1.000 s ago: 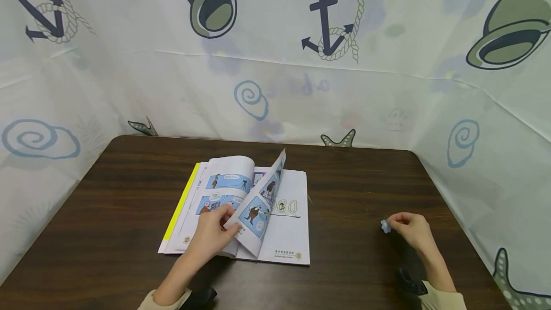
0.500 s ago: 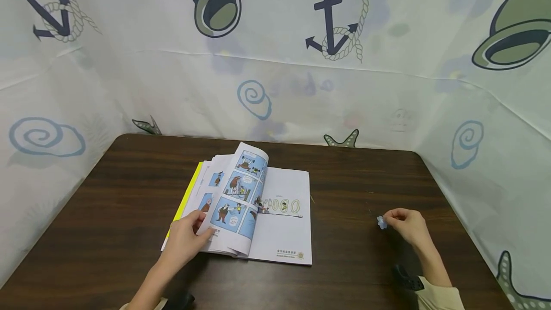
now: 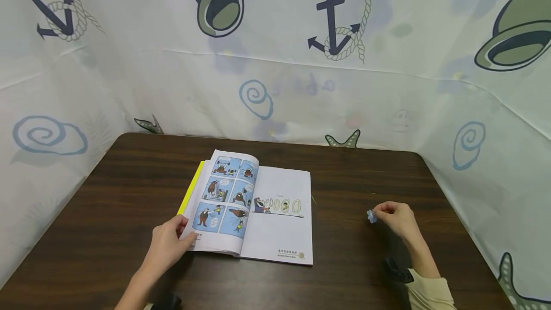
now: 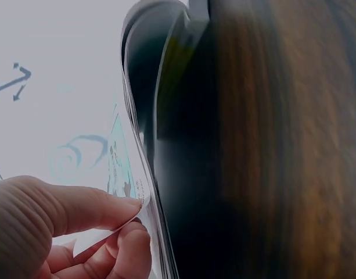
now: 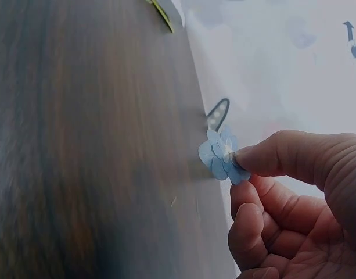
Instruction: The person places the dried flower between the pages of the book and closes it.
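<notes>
An open comic book [image 3: 275,238] lies on the dark wooden table, with blue cartoon panels on its left page and a small drawing on its right page. At the book's lower left corner my left hand [image 3: 165,243] pinches a page [image 4: 122,168] between thumb and fingers, as the left wrist view shows up close. To the right of the book, my right hand [image 3: 398,221] holds a small pale blue flower [image 5: 218,156] by thumb and fingertips, above the table.
The brown table [image 3: 340,271] has rounded far corners. A white curtain [image 3: 275,104] printed with anchors and shells hangs behind it and at both sides. A yellow edge [image 3: 189,190] sticks out under the book's left side. Dark straps sit at both wrists.
My left hand has carried the page from the middle over to the left, where it now lies nearly flat. My right hand, with the flower, has shifted slightly left.
</notes>
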Demonstrator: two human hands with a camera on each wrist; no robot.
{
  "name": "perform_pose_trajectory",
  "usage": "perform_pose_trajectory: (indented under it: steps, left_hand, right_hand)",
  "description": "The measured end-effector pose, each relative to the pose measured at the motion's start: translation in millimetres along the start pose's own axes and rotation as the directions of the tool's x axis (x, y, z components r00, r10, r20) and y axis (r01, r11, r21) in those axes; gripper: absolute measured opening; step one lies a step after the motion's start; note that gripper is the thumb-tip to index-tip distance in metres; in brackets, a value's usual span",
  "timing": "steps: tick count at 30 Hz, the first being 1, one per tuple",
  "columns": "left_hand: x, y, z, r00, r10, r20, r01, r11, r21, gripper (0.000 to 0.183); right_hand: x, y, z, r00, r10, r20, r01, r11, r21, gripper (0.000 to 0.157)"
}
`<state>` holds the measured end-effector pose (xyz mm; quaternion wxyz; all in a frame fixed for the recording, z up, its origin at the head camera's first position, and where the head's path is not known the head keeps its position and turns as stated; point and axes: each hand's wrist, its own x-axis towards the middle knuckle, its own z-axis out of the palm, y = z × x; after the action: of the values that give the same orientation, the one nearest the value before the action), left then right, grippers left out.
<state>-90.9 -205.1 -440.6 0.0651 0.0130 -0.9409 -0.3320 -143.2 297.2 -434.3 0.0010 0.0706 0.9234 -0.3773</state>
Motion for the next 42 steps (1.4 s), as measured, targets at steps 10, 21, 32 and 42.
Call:
perform_pose_trajectory:
  steps: [10,21,32,42]
  left_hand:
    - [1.3,-12.6,-5.0,0.997,-0.046,0.056,0.046,0.999,0.014,0.027]
    - [1.6,-17.9,-3.0,0.992,-0.083,0.098,0.082,0.997,0.014,0.027]
    - [2.5,-16.8,-2.6,0.987,-0.101,0.121,0.101,0.995,0.007,0.029]
    - [3.9,-19.4,0.1,0.988,-0.108,0.111,0.109,0.994,-0.008,0.041]
  right_hand:
    - [9,-19,9.7,0.999,-0.044,0.007,0.043,0.998,0.036,0.013]
    - [18,-46,19.8,0.995,-0.096,0.024,0.094,0.992,0.084,0.013]
    - [26,-77,36.9,0.986,-0.16,0.038,0.154,0.978,0.143,0.012]
    - [31,-100,57.0,0.98,-0.189,0.06,0.174,0.965,0.195,0.009]
